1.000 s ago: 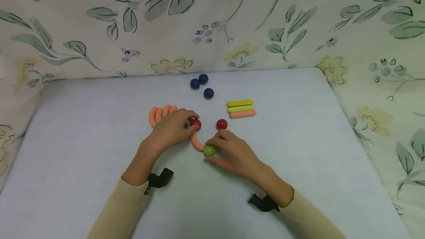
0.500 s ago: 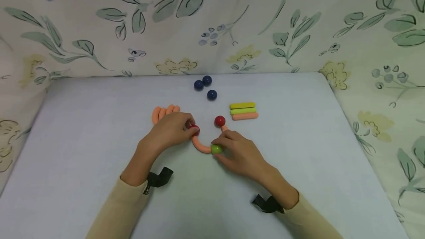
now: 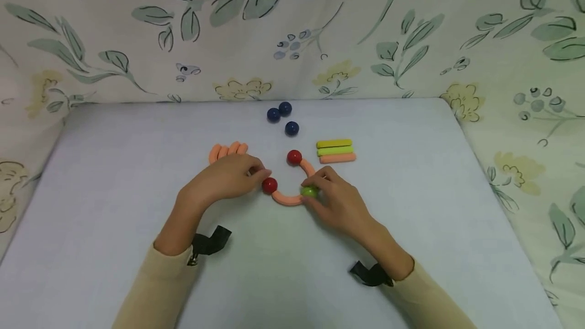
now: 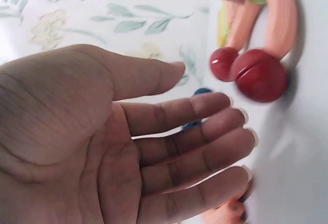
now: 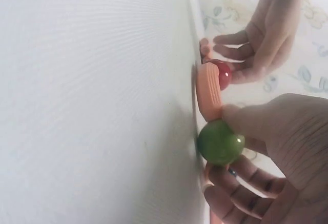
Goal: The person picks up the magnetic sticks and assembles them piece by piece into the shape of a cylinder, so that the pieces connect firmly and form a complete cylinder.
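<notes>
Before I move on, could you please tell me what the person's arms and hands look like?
The left sleeve and right sleeve are plain beige, ending near the wrists. A black, strap-like piece sticks out by each wrist. The left hand and right hand are bare, with no gloves or rings visible.

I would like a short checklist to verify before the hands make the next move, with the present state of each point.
1. Right hand pinches the green ball: ok.
2. Left hand is free, holding nothing: ok.
3. Lower curved orange rod meets the near red ball: ok.
4. Upper curved orange rod is seated in the green ball: cannot tell, the right hand hides the joint.
5. Spare curved orange rods are fully visible from the head: not ok, the left hand partly covers them.
</notes>
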Motion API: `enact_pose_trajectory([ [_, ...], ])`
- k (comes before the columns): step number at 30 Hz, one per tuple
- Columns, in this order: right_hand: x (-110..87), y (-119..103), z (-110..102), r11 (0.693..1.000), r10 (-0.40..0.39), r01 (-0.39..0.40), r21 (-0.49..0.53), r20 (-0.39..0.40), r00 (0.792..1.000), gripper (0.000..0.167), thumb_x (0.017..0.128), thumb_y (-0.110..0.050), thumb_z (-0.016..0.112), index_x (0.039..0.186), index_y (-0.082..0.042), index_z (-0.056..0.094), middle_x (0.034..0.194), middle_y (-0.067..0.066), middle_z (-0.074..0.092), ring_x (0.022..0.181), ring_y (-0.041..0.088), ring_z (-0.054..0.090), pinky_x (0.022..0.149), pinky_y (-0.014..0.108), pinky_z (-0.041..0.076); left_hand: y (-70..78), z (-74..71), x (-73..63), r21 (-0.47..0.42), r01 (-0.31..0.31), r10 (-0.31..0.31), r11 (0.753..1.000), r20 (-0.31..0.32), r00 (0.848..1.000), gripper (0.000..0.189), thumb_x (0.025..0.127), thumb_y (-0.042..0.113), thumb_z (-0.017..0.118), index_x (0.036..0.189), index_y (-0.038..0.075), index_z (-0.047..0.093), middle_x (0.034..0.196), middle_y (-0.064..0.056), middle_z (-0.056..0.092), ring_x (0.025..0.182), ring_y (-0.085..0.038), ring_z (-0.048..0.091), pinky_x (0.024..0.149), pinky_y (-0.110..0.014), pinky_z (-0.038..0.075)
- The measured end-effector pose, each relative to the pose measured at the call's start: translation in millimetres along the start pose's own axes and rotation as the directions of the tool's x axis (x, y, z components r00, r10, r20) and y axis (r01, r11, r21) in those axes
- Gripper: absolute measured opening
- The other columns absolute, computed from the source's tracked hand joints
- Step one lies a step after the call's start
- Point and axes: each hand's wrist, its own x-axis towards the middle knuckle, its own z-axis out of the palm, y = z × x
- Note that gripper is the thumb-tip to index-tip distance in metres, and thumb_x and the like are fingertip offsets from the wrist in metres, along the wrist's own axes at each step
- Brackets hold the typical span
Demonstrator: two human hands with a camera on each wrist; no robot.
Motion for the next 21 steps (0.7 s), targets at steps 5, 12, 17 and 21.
enact_pose_trajectory([
  [5, 0.6, 5.5, -2.3, 0.996, 0.028, -0.026, 0.083, -0.023, 0.999, 0.031, 0.091, -0.014, 0.084, 0.12, -0.008, 0.073, 0.107, 0.004, 0.064, 0.094, 0.014, 0.067, 0.084, 0.032, 0.061, -14.6, -20.2, -11.8, -0.018, 0.035, -0.036, 0.999, -0.042, 0.998, 0.033, 0.11, 0.037, 0.055, 0.11, 0.011, 0.075, 0.091, -0.004, 0.067, 0.082, -0.019, 0.056, 0.074, -0.034, 0.044],
  [12, 2.2, 14.5, -1.5, 0.987, 0.031, -0.027, 0.158, -0.023, 0.999, 0.027, 0.094, -0.011, 0.081, 0.119, -0.006, 0.072, 0.115, 0.007, 0.068, 0.1, 0.016, 0.07, 0.091, 0.034, 0.062, -41.1, -41.4, -25.4, -0.025, 0.153, -0.155, 0.988, -0.076, 0.985, 0.046, 0.11, 0.045, 0.05, 0.134, 0.009, 0.066, 0.128, -0.017, 0.07, 0.113, -0.032, 0.065, 0.089, -0.05, 0.053],
  [17, 1.4, 18.6, -6.4, 0.984, 0.003, 0.003, 0.18, -0.029, 1.0, 0.024, 0.093, -0.008, 0.08, 0.116, -0.006, 0.072, 0.116, 0.007, 0.068, 0.102, 0.017, 0.071, 0.092, 0.034, 0.063, -50.0, -40.5, -23.7, -0.029, 0.183, -0.185, 0.983, -0.091, 0.978, 0.049, 0.11, 0.045, 0.05, 0.14, 0.006, 0.058, 0.138, -0.023, 0.065, 0.119, -0.038, 0.065, 0.089, -0.052, 0.055],
  [21, 3.7, 21.5, -10.0, 0.974, -0.001, 0.002, 0.228, -0.004, 1.0, 0.026, 0.094, -0.007, 0.079, 0.118, -0.007, 0.07, 0.117, 0.007, 0.067, 0.105, 0.018, 0.072, 0.094, 0.033, 0.062, -64.1, -36.1, -21.7, -0.022, 0.244, -0.245, 0.97, -0.117, 0.962, 0.055, 0.11, 0.043, 0.048, 0.144, 0.001, 0.052, 0.138, -0.027, 0.064, 0.116, -0.041, 0.066, 0.085, -0.05, 0.055],
])
